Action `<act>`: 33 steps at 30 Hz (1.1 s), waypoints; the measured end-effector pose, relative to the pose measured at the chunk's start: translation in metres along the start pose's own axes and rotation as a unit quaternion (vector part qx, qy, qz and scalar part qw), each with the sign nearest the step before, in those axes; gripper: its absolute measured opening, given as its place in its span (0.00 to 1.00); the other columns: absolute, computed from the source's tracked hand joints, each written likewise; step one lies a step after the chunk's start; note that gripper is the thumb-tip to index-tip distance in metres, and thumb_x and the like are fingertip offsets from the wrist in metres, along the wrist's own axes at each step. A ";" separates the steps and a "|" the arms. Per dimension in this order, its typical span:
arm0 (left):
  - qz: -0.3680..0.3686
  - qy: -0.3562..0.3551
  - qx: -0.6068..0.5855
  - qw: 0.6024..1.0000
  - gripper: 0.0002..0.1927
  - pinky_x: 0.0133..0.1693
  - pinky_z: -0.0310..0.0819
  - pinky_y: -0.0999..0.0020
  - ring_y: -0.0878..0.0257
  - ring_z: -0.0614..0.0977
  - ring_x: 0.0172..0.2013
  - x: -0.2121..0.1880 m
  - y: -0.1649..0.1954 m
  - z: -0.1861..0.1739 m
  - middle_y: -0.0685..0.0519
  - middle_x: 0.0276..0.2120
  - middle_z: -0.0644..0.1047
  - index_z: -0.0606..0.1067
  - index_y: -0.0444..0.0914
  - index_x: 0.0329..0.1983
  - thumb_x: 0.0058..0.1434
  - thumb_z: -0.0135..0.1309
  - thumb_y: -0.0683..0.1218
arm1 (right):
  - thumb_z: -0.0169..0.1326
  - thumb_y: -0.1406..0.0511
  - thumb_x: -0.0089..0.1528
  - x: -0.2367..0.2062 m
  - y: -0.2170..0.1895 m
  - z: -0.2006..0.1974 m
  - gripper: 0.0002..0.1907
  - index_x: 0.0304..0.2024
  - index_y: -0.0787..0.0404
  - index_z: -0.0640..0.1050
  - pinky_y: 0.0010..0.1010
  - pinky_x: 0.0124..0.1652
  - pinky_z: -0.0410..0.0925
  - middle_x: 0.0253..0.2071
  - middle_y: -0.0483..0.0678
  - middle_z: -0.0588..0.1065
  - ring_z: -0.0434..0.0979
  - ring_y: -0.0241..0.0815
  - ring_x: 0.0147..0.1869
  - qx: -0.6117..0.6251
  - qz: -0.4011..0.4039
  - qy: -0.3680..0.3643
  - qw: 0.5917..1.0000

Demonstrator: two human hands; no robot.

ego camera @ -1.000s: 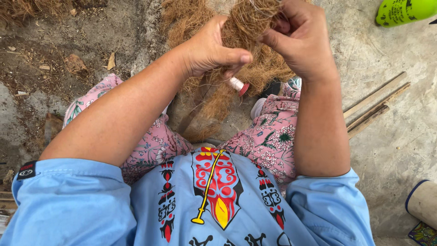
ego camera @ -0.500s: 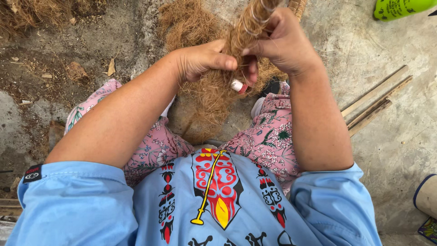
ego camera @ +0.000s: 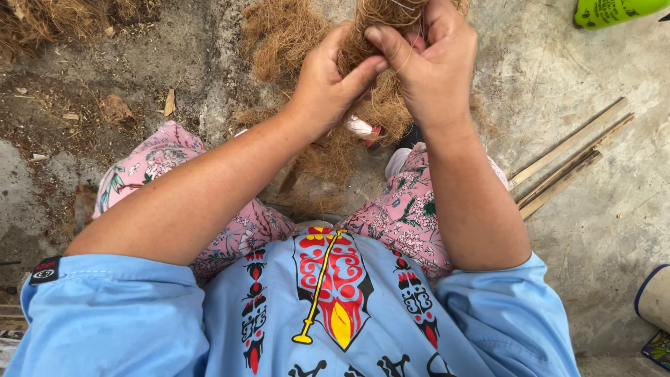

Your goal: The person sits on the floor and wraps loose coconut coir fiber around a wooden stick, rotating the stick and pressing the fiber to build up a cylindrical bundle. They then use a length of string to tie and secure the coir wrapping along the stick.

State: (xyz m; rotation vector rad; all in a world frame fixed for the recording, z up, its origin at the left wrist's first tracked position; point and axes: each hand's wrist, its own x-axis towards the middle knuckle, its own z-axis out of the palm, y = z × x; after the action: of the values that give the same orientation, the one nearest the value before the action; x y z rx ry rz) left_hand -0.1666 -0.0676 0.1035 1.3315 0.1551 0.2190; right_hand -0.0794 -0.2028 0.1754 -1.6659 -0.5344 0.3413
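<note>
A bundle of brown coconut fibre (ego camera: 382,12) rises between both hands at the top of the head view. My left hand (ego camera: 331,77) pinches it from the left, thumb pressed across the strands. My right hand (ego camera: 427,59) grips the same bundle from the right, fingers curled over it, with a thin thread running across them. More loose fibre (ego camera: 279,35) lies heaped on the ground beneath the hands, between my knees in pink flowered trousers (ego camera: 412,209).
Three thin wooden sticks (ego camera: 569,164) lie on the concrete at the right. A green plastic object (ego camera: 614,10) sits at the top right corner. Dry fibre and leaf scraps (ego camera: 42,21) cover the ground at the upper left. A pale container edge (ego camera: 656,297) shows at the lower right.
Both hands have shifted upward and slightly right along the fibre bundle, coming closer together. The left thumb now presses across the strands beside the right fingers.
</note>
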 end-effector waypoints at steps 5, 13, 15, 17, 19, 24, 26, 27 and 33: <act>0.116 0.094 0.145 0.978 0.23 0.47 0.85 0.68 0.63 0.87 0.44 0.001 0.004 0.006 0.50 0.43 0.84 0.73 0.33 0.54 0.60 0.70 0.41 | 0.68 0.63 0.67 -0.003 0.011 0.008 0.21 0.54 0.68 0.74 0.21 0.51 0.73 0.48 0.44 0.79 0.77 0.28 0.50 0.062 -0.092 -0.040 0.993; 0.098 0.104 0.165 0.976 0.18 0.51 0.84 0.68 0.65 0.87 0.46 0.009 0.008 -0.003 0.51 0.44 0.84 0.75 0.35 0.52 0.61 0.66 0.39 | 0.66 0.61 0.70 -0.009 -0.001 -0.013 0.18 0.54 0.65 0.75 0.16 0.34 0.63 0.42 0.43 0.77 0.73 0.27 0.38 0.084 -0.023 -0.059 0.994; 0.089 0.088 0.127 0.984 0.18 0.53 0.84 0.69 0.65 0.87 0.47 0.009 0.006 -0.005 0.51 0.45 0.83 0.74 0.35 0.53 0.60 0.64 0.38 | 0.64 0.60 0.67 -0.011 -0.005 -0.017 0.17 0.52 0.61 0.76 0.16 0.32 0.62 0.46 0.43 0.78 0.76 0.28 0.41 0.130 0.001 -0.042 0.991; 0.063 0.093 0.130 0.985 0.17 0.50 0.85 0.69 0.66 0.87 0.44 0.011 0.004 -0.007 0.52 0.42 0.84 0.75 0.35 0.52 0.60 0.63 0.38 | 0.64 0.63 0.70 -0.013 -0.008 -0.021 0.14 0.53 0.62 0.76 0.17 0.30 0.61 0.43 0.46 0.79 0.68 0.27 0.32 0.209 0.012 -0.039 0.977; 0.079 0.095 0.118 0.985 0.17 0.50 0.84 0.69 0.65 0.87 0.43 0.013 0.003 -0.011 0.52 0.43 0.84 0.75 0.34 0.52 0.60 0.63 0.36 | 0.63 0.65 0.72 -0.014 -0.011 -0.028 0.11 0.51 0.62 0.76 0.17 0.30 0.60 0.42 0.48 0.78 0.65 0.27 0.28 0.284 0.024 -0.038 0.958; 0.061 0.069 0.034 0.995 0.15 0.37 0.84 0.70 0.67 0.85 0.34 0.021 0.005 -0.020 0.53 0.39 0.83 0.75 0.34 0.51 0.61 0.62 0.36 | 0.60 0.66 0.74 -0.022 -0.014 -0.037 0.06 0.47 0.64 0.78 0.18 0.32 0.62 0.41 0.47 0.77 0.66 0.29 0.31 0.315 0.031 -0.052 0.947; 0.048 0.064 0.022 0.997 0.15 0.35 0.84 0.70 0.68 0.85 0.32 0.020 0.007 -0.018 0.53 0.37 0.83 0.75 0.34 0.50 0.62 0.63 0.35 | 0.60 0.66 0.73 -0.024 -0.015 -0.039 0.07 0.50 0.65 0.79 0.18 0.30 0.61 0.37 0.45 0.77 0.65 0.27 0.29 0.269 0.049 -0.050 0.961; 0.041 0.062 0.016 0.997 0.14 0.33 0.84 0.70 0.68 0.85 0.31 0.021 0.008 -0.016 0.53 0.37 0.83 0.75 0.34 0.50 0.62 0.63 0.35 | 0.60 0.66 0.72 -0.024 -0.016 -0.039 0.09 0.51 0.65 0.80 0.17 0.29 0.60 0.34 0.44 0.76 0.65 0.26 0.28 0.241 0.063 -0.047 0.967; 0.017 -0.012 -0.042 0.999 0.17 0.28 0.82 0.69 0.67 0.83 0.28 0.021 0.019 -0.014 0.53 0.34 0.81 0.73 0.33 0.52 0.60 0.60 0.33 | 0.64 0.68 0.68 -0.014 -0.010 -0.027 0.15 0.56 0.65 0.80 0.17 0.34 0.56 0.32 0.34 0.69 0.63 0.23 0.33 0.042 0.049 -0.057 0.996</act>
State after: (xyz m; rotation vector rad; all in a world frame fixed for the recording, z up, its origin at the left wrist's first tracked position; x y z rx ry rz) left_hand -0.1513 -0.0449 0.1187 1.2534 0.1019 0.2346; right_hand -0.0787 -0.2317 0.1888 -1.6006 -0.5154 0.5266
